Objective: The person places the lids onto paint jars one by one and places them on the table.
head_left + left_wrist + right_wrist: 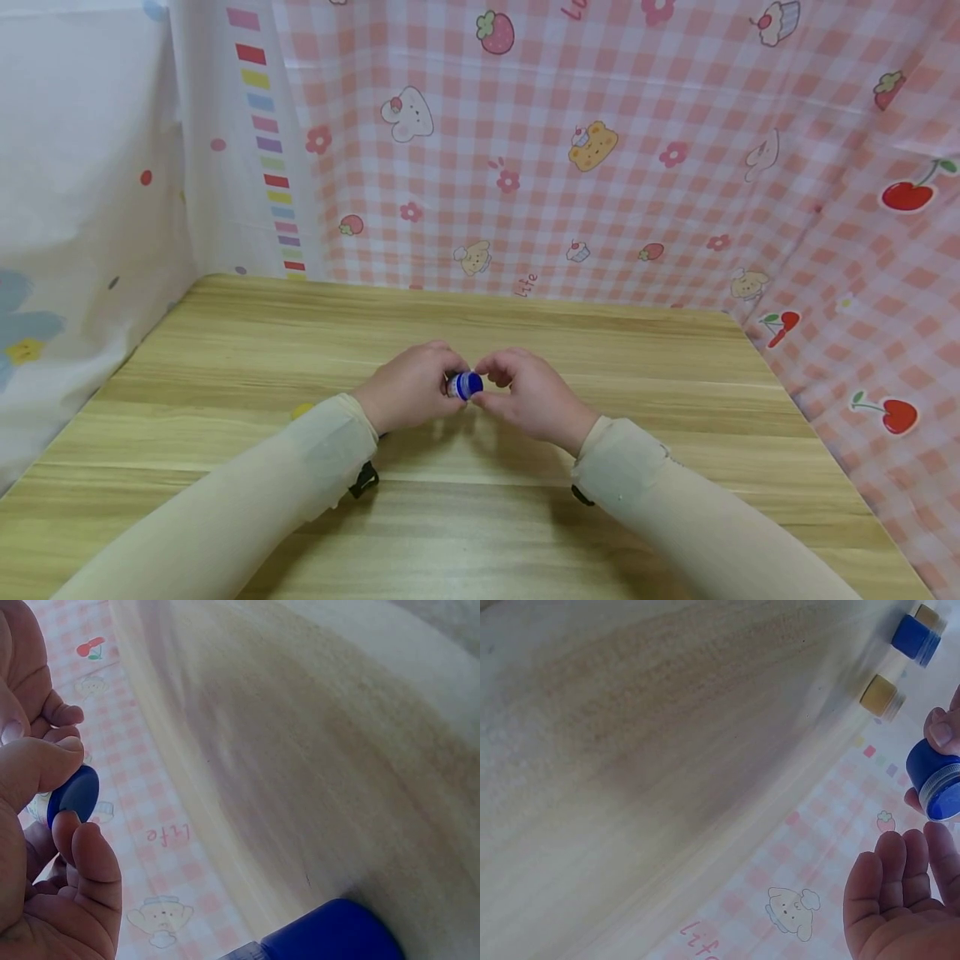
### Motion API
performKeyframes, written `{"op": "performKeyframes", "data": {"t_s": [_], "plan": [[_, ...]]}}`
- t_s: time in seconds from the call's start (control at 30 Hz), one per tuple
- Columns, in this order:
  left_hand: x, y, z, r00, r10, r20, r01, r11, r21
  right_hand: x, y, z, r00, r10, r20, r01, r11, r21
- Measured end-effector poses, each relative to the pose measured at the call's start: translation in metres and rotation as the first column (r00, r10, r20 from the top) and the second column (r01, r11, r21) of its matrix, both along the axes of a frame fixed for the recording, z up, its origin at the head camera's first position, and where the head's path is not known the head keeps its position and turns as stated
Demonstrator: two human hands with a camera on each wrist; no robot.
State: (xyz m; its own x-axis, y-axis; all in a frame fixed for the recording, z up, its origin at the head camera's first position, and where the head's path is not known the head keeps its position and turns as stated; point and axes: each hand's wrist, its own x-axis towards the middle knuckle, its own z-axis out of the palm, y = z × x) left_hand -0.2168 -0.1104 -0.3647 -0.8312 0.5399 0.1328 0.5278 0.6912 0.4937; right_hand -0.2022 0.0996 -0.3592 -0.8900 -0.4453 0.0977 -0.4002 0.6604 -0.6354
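Observation:
My left hand [416, 387] holds a small blue jar [466, 385] with a pale band, its round blue end facing right. In the left wrist view, the left thumb and fingers pinch the jar's blue end [81, 796]. My right hand [528, 396] is just right of the jar, thumb and fingers spread around its end with a gap between them. From the right wrist view, the right fingers [891, 877] look extended below the jar [934, 780], one fingertip very close to its edge; whether it touches I cannot tell.
Beyond the held jar in the right wrist view stand a yellow jar [880, 696], a blue jar [913, 636] and another yellow one [927, 613]. A yellow piece [302, 410] shows behind the left sleeve. Patterned cloth [480, 167] walls the wooden table [480, 533] at back and sides.

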Motion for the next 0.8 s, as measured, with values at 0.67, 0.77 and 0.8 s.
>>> {"op": "performKeyframes", "data": {"t_s": [0.67,0.77,0.8], "plan": [[0.0016,0.0002,0.0014,1.0,-0.004,0.004,0.004,1.0,-0.001,-0.0002,-0.0002,-0.0005,1.0,0.006,-0.012,-0.006,1.0,-0.001],[0.0014,0.0002,0.0008,1.0,-0.005,0.005,0.005,1.0,-0.003,-0.0002,0.0002,-0.0011,1.0,0.001,-0.005,-0.001,1.0,0.003],[0.0014,0.0001,0.0008,1.0,-0.004,0.006,0.004,1.0,-0.004,0.0,0.0003,-0.0009,1.0,-0.004,0.002,0.004,1.0,0.0]]}}
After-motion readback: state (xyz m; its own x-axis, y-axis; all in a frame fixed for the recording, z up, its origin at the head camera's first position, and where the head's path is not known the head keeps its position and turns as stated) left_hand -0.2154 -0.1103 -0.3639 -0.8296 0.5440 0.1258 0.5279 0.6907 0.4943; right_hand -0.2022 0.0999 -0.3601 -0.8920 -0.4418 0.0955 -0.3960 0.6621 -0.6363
